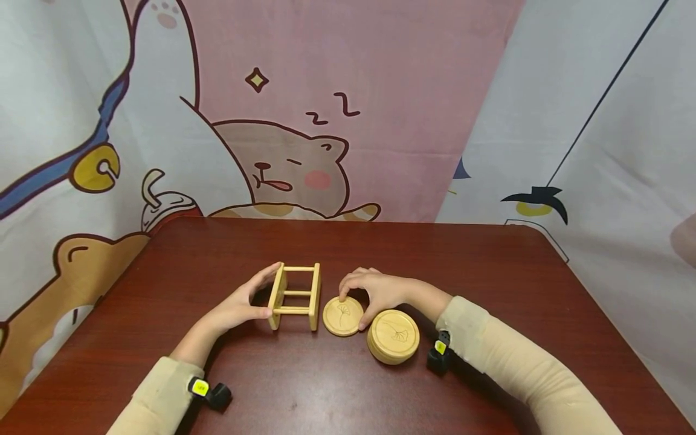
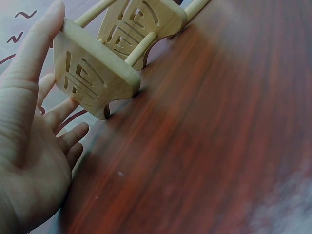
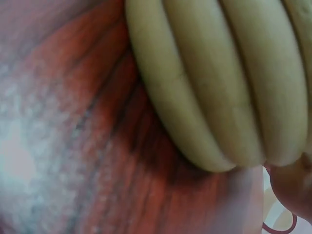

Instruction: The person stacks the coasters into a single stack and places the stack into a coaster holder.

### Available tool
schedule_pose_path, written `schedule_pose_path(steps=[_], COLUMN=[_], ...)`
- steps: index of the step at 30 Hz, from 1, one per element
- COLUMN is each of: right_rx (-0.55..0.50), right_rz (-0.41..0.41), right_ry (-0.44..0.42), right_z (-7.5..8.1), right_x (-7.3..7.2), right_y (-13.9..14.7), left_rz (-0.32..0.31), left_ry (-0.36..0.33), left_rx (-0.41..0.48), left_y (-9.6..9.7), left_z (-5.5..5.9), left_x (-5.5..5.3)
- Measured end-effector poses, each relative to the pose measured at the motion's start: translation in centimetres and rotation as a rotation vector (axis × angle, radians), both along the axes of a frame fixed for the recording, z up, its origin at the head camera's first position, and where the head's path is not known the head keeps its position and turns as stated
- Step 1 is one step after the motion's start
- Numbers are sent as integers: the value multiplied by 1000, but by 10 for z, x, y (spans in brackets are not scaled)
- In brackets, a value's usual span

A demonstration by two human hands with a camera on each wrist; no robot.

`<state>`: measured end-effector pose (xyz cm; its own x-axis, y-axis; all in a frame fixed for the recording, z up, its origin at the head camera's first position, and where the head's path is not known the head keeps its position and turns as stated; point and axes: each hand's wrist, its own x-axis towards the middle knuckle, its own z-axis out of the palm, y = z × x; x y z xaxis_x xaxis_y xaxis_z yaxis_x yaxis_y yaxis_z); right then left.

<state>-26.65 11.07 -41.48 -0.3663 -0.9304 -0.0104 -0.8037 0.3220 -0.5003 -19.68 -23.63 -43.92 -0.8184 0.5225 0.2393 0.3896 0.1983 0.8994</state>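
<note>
A small pale wooden rack point(image 1: 296, 294) with slatted side panels and crossbars stands on the table. My left hand point(image 1: 239, 305) holds its left panel, thumb at the near end and fingertips at the far end. In the left wrist view, that carved panel point(image 2: 95, 68) sits by the thumb, with the lower fingers spread beside it. My right hand point(image 1: 380, 293) pinches a round wooden coaster point(image 1: 342, 317) with a ginkgo leaf design, thumb and forefinger at its edge. Close by the thumb is a stack of similar coasters point(image 1: 393, 338), whose rounded edges fill much of the right wrist view.
The dark reddish wooden table point(image 1: 293, 386) reaches back to a cloth backdrop point(image 1: 402, 109) printed with cartoon animals. Each wrist carries a small black camera, the left one point(image 1: 219, 397) close over the table.
</note>
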Motion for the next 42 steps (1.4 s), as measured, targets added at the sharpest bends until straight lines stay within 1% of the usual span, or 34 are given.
schedule_pose_path(steps=[5,8,12,16,22,29,35,42], right_rx=[12,16,42,72,81,52,10,-31], right_rz=[1,25,48,47,46,48,20,-10], right_ry=[-4,-9,13,36,33,20,-11,-22], right_z=[2,2,3,4,3,0,-1,1], right_x=[2,3,4,5,5,6,6,3], right_y=[-3,-4,-5,-7,-10,-9,-6,-2], left_rz=[-5,-6,1,8,11,-3,4,9], left_ry=[1,-3,-6,-8,-9,-2,-14,-28], left_rx=[-5,1,-1,-13,-14,-14,-16,0], left_y=[0,0,0,-1,-1,1,1,-1], left_z=[-1,-1,0,-1,-3,-2,0,0], left_x=[-1,-1,-1,0,0,2,2,1])
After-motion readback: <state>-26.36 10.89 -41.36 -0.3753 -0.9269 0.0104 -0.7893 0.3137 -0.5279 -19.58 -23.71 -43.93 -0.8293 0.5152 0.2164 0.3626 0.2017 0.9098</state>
